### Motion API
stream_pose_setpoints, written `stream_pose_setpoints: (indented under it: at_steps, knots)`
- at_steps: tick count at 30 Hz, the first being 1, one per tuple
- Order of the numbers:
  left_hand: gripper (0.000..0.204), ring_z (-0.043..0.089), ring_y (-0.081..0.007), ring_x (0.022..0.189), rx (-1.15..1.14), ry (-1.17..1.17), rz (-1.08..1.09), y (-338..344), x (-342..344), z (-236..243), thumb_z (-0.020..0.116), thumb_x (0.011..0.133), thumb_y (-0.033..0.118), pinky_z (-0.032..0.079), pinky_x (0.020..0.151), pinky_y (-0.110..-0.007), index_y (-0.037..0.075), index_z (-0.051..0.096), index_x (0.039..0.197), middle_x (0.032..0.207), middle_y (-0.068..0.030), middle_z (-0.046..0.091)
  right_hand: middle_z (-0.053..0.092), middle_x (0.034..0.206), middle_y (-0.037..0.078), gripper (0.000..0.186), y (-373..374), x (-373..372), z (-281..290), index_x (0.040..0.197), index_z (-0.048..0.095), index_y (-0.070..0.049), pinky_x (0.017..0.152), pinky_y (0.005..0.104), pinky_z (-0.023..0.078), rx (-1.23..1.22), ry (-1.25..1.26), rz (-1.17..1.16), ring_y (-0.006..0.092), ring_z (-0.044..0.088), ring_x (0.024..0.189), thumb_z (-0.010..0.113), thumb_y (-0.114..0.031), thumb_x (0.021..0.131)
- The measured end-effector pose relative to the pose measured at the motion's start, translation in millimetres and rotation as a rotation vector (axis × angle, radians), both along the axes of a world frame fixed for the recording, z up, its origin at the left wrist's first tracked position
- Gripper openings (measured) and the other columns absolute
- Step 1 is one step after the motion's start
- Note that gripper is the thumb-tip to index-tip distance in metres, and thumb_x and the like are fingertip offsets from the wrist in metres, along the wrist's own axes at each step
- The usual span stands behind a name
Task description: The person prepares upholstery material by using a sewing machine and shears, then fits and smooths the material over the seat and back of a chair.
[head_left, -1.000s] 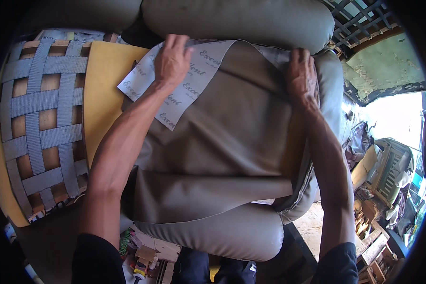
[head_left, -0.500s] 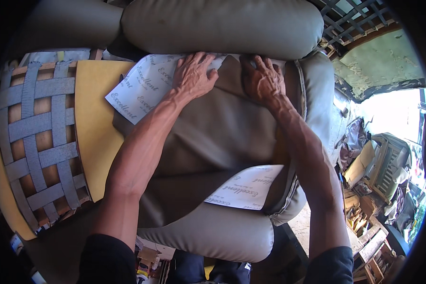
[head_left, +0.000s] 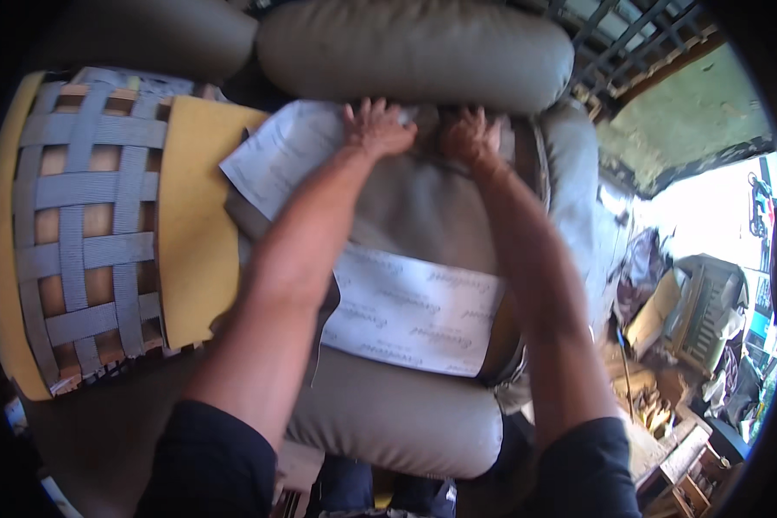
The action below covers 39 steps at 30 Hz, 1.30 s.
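Note:
A brown leather-like cover (head_left: 419, 203) with a white printed backing lies over the sofa seat, its far part running under both my hands. My left hand (head_left: 378, 131) rests open, fingers spread, on the far edge where the white backing (head_left: 276, 151) is turned up. My right hand (head_left: 472, 140) presses on the cover to the right of it, just in front of the backrest cushion (head_left: 414, 56). Its fingers point away from me and look extended, though blurred. Nearer me, a broad strip of the white backing (head_left: 414, 315) lies face up, above the rounded grey-brown front roll (head_left: 397, 423).
Left of the cover are a yellow foam sheet (head_left: 198, 224) and grey woven webbing (head_left: 82, 233) on a wooden frame. A padded armrest (head_left: 571, 181) with a seam borders the right side. Wood scraps (head_left: 656, 414) lie on the floor at right.
Both hands have moved slightly closer together at the far edge. The cover's near part has shifted back, baring much more white backing. The whole view has shifted slightly.

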<state>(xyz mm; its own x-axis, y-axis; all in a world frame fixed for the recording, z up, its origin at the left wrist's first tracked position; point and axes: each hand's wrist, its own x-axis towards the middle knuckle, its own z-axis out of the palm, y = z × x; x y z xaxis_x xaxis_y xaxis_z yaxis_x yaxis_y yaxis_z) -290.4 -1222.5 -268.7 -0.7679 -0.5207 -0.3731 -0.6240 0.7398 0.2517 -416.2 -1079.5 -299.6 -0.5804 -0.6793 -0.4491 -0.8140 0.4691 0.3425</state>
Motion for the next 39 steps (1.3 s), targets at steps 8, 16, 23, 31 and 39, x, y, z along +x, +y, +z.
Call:
stream_pose_setpoints:
  at_steps: [8, 16, 23, 31, 39]
  knots:
    - [0.064, 0.037, -0.0390, 0.146, -0.269, 0.494, -0.283, 39, 161, 38, 0.065, 0.092, 0.024, 0.030, 0.116, -0.057, 0.006, 0.045, 0.151, 0.157, -0.0217, 0.040, 0.062, 0.131, 0.016, 0.051, 100, 140, 69, 0.141, 0.055, -0.009, 0.109, 0.0512, 0.040, -0.863, -0.330, -0.006, 0.0362, 0.058, 0.123, 0.065, -0.029, 0.095]
    - [0.057, 0.042, -0.0350, 0.134, 0.099, 0.146, -0.575, 130, 341, 87, 0.075, 0.088, 0.033, 0.030, 0.113, -0.054, 0.011, 0.058, 0.138, 0.143, -0.0151, 0.046, 0.058, 0.126, 0.014, 0.054, 251, 268, 126, 0.132, 0.063, -0.014, 0.102, 0.0514, 0.043, -0.551, -0.726, -0.037, 0.0335, 0.054, 0.121, 0.077, -0.036, 0.084]
    - [0.058, 0.044, -0.0367, 0.130, 0.027, 0.154, -0.495, 111, 318, 61, 0.083, 0.079, 0.021, 0.038, 0.104, -0.053, 0.010, 0.059, 0.131, 0.139, -0.0168, 0.047, 0.067, 0.109, 0.007, 0.026, 250, 251, 94, 0.109, 0.073, -0.014, 0.094, 0.0452, 0.050, -0.703, -0.648, 0.010, 0.0298, 0.062, 0.109, 0.074, -0.017, 0.083]
    - [0.037, 0.062, -0.0449, 0.104, -0.078, 0.394, -0.139, 8, 261, 35, 0.059, 0.085, -0.010, 0.050, 0.093, -0.050, 0.000, 0.058, 0.121, 0.109, -0.0257, 0.065, 0.061, 0.127, 0.013, 0.061, 229, 235, 121, 0.134, 0.064, -0.015, 0.101, 0.0447, 0.048, -0.577, -0.670, -0.107, 0.0344, 0.055, 0.127, 0.084, -0.034, 0.079]
    - [0.021, 0.055, -0.0357, 0.108, -0.436, 0.342, -0.303, 57, 262, 75, 0.065, 0.088, 0.006, 0.044, 0.091, -0.051, 0.005, 0.060, 0.108, 0.106, -0.0137, 0.059, 0.055, 0.132, 0.025, 0.083, 255, 274, 116, 0.149, 0.046, -0.009, 0.102, 0.0490, 0.050, -0.764, -0.523, -0.762, 0.0451, 0.057, 0.121, 0.084, -0.036, 0.080]
